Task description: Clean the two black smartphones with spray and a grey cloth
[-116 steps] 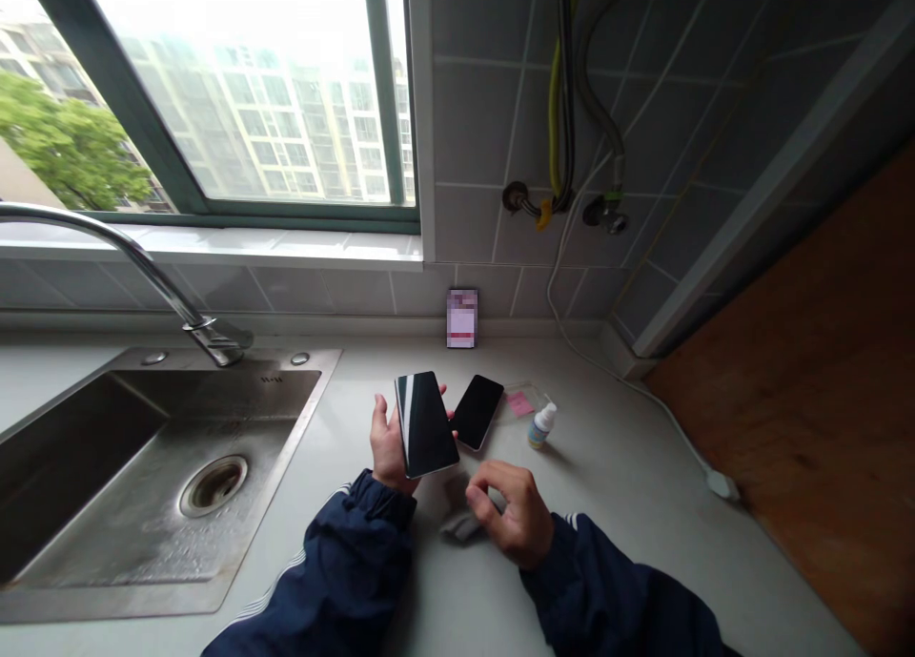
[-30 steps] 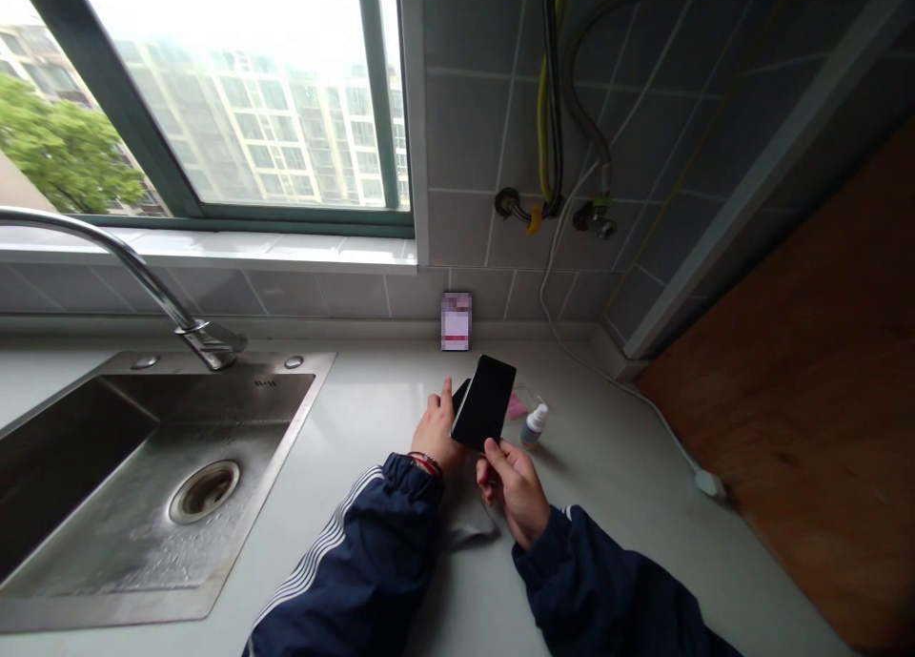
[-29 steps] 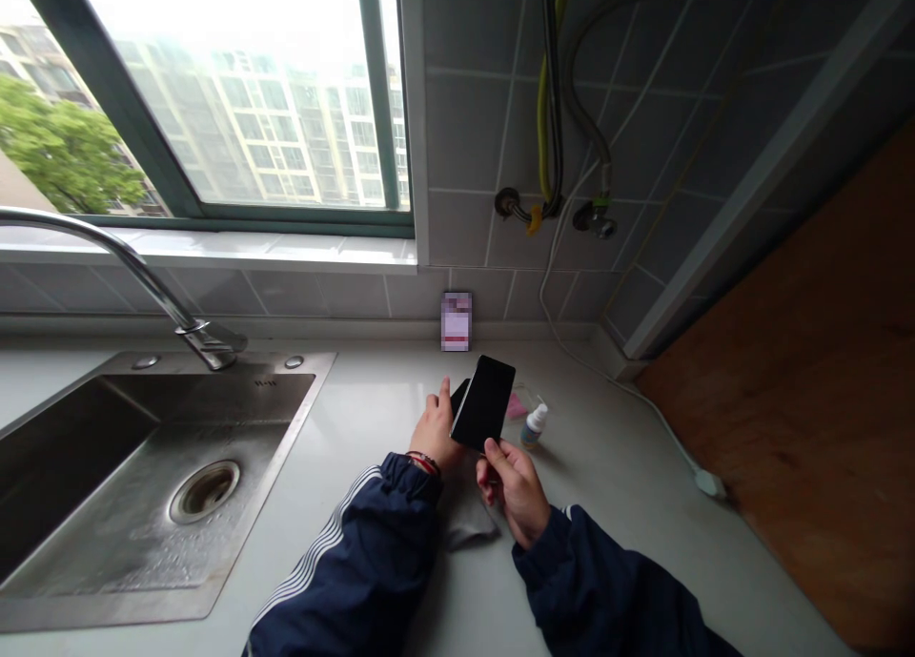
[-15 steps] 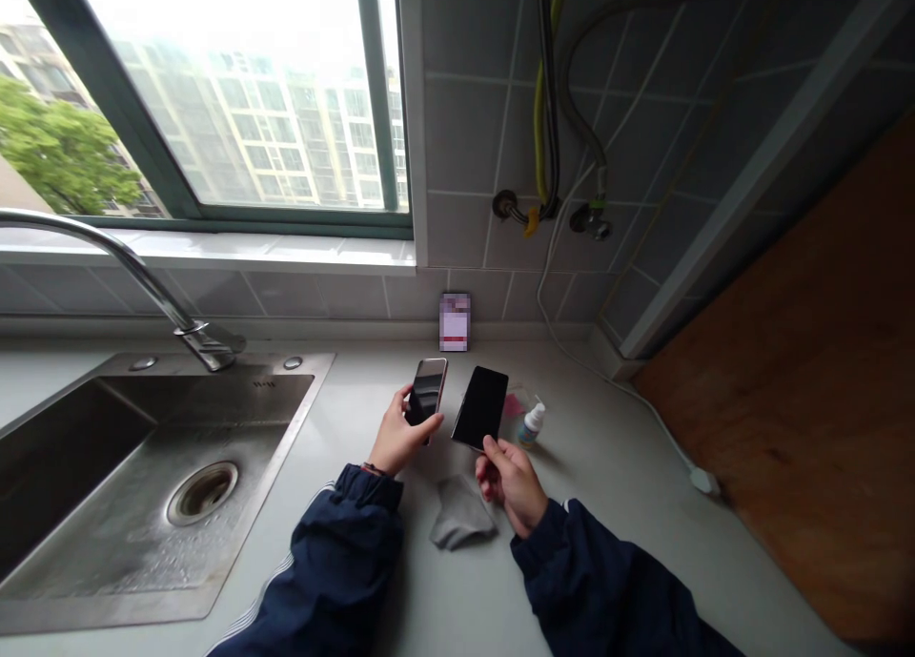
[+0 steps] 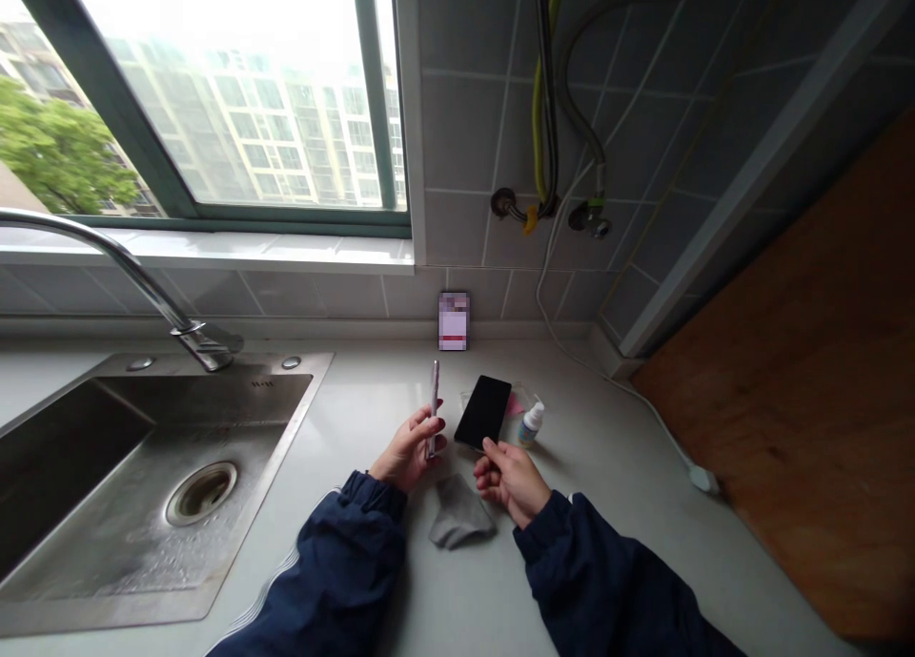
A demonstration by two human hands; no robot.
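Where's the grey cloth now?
In the head view, the grey cloth lies on the countertop just in front of and between the left hand and right hand, right of the steel sink.

Navy jacket sleeve (image 5: 343, 552) w/ white stripes; grey cloth (image 5: 460, 514); black phone (image 5: 483, 412).

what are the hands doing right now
left hand: closed, holding a slim phone upright, edge-on
right hand: closed, pinching the lower edge of a black phone

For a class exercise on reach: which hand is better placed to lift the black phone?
Right, probably: the right hand is at the lower edge of the black phone, while the left hand holds another phone upright.
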